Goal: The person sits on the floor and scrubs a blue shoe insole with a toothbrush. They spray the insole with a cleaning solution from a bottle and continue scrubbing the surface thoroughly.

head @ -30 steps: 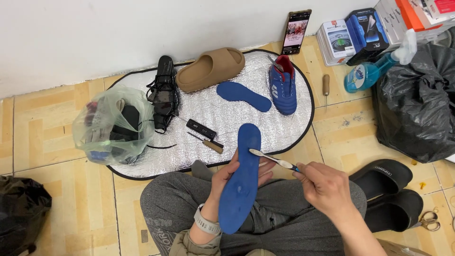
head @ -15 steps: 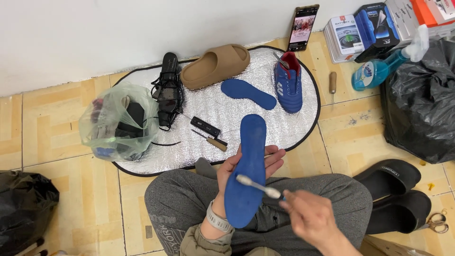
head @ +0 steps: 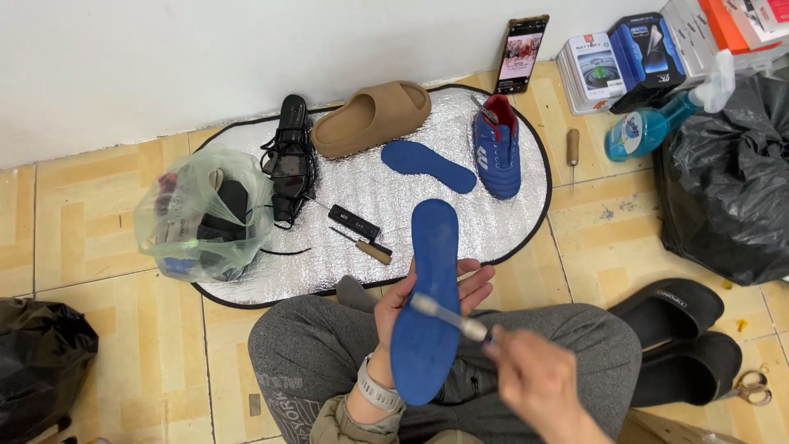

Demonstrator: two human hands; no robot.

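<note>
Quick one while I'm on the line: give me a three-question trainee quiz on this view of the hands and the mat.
1. True or false: the left hand holds the blue insole from behind.
2. What does the brush in the right hand touch? A) the tan slide B) the held insole C) the phone
3. Fill in: a second blue insole lies on the silver mat between the tan slide and the blue ____.

Key: 1 true; 2 B; 3 shoe.

Tiled floor [head: 90, 205] — silver mat [head: 460, 210].
</note>
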